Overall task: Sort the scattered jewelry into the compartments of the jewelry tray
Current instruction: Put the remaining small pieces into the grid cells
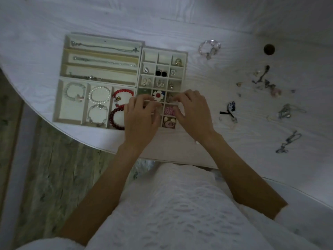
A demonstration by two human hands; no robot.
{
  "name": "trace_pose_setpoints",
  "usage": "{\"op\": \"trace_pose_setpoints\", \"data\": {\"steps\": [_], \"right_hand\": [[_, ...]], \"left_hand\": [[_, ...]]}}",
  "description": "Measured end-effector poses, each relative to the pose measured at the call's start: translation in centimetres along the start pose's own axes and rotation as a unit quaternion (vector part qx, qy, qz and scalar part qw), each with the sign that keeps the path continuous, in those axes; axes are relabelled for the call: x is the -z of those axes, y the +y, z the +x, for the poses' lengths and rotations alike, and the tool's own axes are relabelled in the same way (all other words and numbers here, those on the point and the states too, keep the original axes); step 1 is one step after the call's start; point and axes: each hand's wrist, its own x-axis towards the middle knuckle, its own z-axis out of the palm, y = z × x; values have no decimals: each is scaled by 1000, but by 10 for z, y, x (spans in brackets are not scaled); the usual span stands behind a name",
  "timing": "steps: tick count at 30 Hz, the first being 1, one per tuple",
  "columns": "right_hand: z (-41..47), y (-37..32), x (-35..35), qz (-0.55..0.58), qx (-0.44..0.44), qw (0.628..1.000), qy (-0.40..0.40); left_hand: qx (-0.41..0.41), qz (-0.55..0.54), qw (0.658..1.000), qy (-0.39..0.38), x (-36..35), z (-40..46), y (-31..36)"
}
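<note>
Hovering over the grid tray [183, 56], your left hand [142, 118] and right hand [192, 112] are curling fingers. Whether you're pinching anything, I cannot tell.

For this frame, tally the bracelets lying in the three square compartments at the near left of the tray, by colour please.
Pale green bracelet: 1
White pearl bracelet: 1
Silver bracelet: 1
Bright red bracelet: 1
Dark red bracelet, partly under the left hand: 1
Total: 5
</note>
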Motion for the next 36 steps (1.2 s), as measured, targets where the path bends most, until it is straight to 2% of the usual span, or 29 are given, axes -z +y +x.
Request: {"op": "trace_pose_setpoints", "data": {"steps": [4, 8, 10, 13, 15, 17, 19, 22, 27, 30, 33, 36], "right_hand": [[-32, 46, 47, -35, -11, 999, 29], [-65, 117, 89, -57, -92, 993, 52], [-71, 158, 108, -37, -171, 984, 43], [-64, 217, 124, -38, -266, 963, 30], [-52, 248, 131, -36, -298, 954, 15], [-39, 262, 128, -34, -317, 948, -15], [-30, 268, 125, -51, -317, 946, -51], [-28, 264, 120, -55, -260, 963, -50], [-48, 254, 113, -29, -201, 979, -37], [-57, 248, 109, -14, -195, 981, -13], [-54, 244, 108, -22, -181, 983, 22], [-50, 244, 105, -84, -164, 983, -18]], "left_hand": [[-62, -136, 989, -9, 8, 21, 55], [-135, -195, 970, -49, -13, 41, 126], [-152, -161, 971, -90, -42, 46, 157], [-187, -47, 971, -144, -90, 53, 192], [-220, 21, 958, -184, -117, 57, 216], [-210, 73, 947, -233, -134, 59, 226], [-181, 102, 947, -246, -145, 59, 232], [-152, 94, 959, -220, -152, 58, 232], [-45, -41, 983, -174, -152, 60, 234], [-12, -72, 984, -164, -154, 63, 235], [-41, -60, 985, -155, -158, 75, 237], [-160, -27, 975, -149, -164, 91, 241]]}}
